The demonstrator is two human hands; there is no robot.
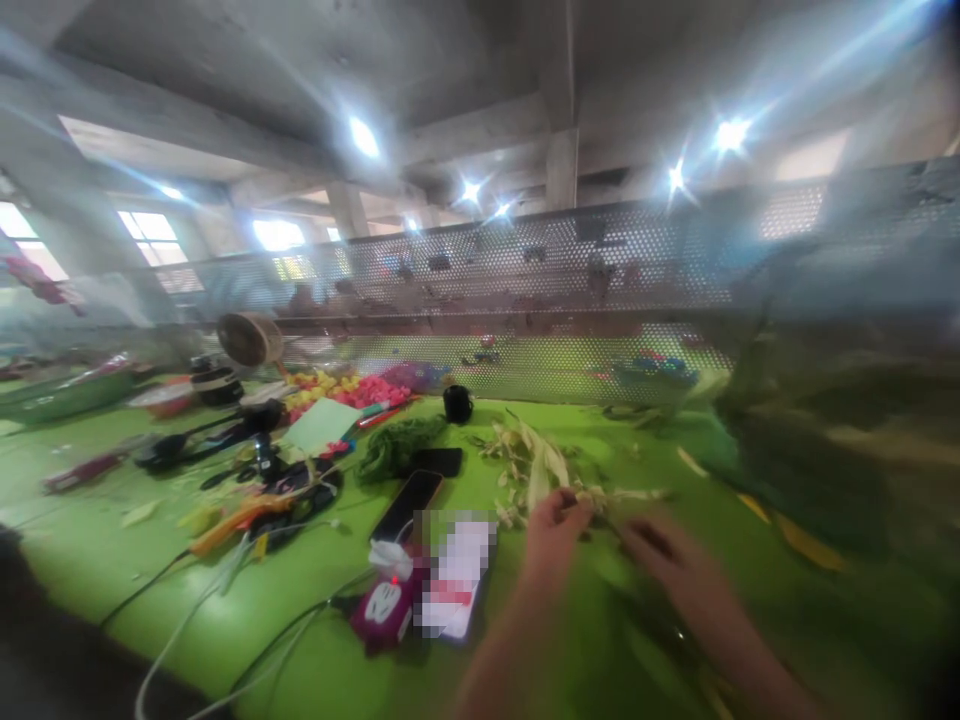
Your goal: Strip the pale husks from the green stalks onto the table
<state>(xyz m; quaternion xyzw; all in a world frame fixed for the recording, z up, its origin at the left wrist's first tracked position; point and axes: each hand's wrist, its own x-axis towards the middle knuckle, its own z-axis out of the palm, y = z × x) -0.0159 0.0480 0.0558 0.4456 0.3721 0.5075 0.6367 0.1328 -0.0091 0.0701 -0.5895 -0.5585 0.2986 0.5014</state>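
My left hand is closed at the near edge of a heap of pale, leaf-like strips on the green table. Its fingertips pinch the end of a pale piece. To its right, my right hand hovers low over the table, smeared by motion, and whatever its fingers hold cannot be made out. A thin pale stalk lies just beyond the two hands.
Left of my hands are a lit phone, a dark phone, a purple box and cables. Farther left lie an orange tool and pink and yellow pieces. A perforated screen stands behind; a dark green bag is at right.
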